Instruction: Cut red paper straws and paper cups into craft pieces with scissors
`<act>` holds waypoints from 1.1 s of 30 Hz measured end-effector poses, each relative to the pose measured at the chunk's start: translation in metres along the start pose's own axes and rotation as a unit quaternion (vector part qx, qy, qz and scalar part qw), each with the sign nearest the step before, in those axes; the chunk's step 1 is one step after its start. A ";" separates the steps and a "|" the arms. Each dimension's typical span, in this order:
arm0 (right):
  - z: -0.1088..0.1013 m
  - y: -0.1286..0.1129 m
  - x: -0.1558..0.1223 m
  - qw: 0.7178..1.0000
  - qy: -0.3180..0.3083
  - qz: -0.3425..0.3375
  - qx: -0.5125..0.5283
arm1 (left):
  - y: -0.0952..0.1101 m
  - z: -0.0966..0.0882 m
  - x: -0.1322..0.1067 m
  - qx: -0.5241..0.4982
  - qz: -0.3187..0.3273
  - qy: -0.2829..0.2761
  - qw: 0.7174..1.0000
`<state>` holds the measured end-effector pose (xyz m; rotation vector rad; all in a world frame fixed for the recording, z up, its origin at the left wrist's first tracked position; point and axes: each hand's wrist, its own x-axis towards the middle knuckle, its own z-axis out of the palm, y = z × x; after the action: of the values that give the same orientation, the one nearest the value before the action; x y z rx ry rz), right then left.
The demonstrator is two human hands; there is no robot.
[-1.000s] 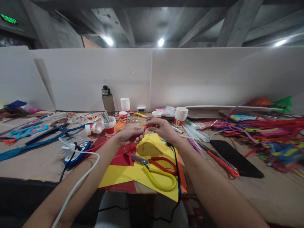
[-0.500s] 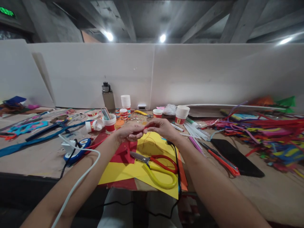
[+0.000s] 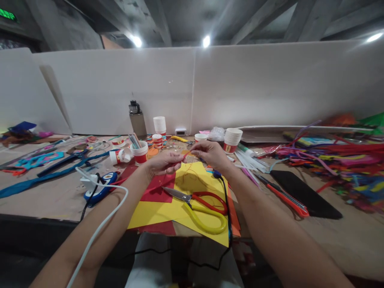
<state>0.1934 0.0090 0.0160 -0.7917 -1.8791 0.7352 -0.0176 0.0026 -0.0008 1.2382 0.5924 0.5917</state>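
My left hand (image 3: 163, 163) and my right hand (image 3: 210, 154) meet above the yellow paper (image 3: 183, 200), both pinching a thin red strip (image 3: 186, 153) that runs between the fingertips. Below them a pair of scissors (image 3: 201, 206) with one red and one yellow handle lies shut on the yellow and red paper sheets (image 3: 156, 192). A thin dark thread curls on the yellow sheet under my hands.
Paper cups (image 3: 232, 139) and a cup of pens (image 3: 139, 151) stand behind my hands, with a grey bottle (image 3: 137, 120) at the white partition. A red utility knife (image 3: 285, 198) and a black phone (image 3: 304, 194) lie right; coloured strips (image 3: 339, 160) pile far right. A white cable (image 3: 99, 224) crosses my left arm.
My right hand has risen slightly and drawn the red strip up and away from my left hand; the view has shifted a little downward.
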 end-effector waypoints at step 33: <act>-0.003 -0.014 -0.005 0.990 -0.044 0.040 -0.128 | -0.017 0.021 0.021 0.092 0.172 0.177 0.965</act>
<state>0.1947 -0.0031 0.0253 -1.0161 -2.0580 0.5915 0.0139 -0.0010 -0.0145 1.4356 0.7485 1.0835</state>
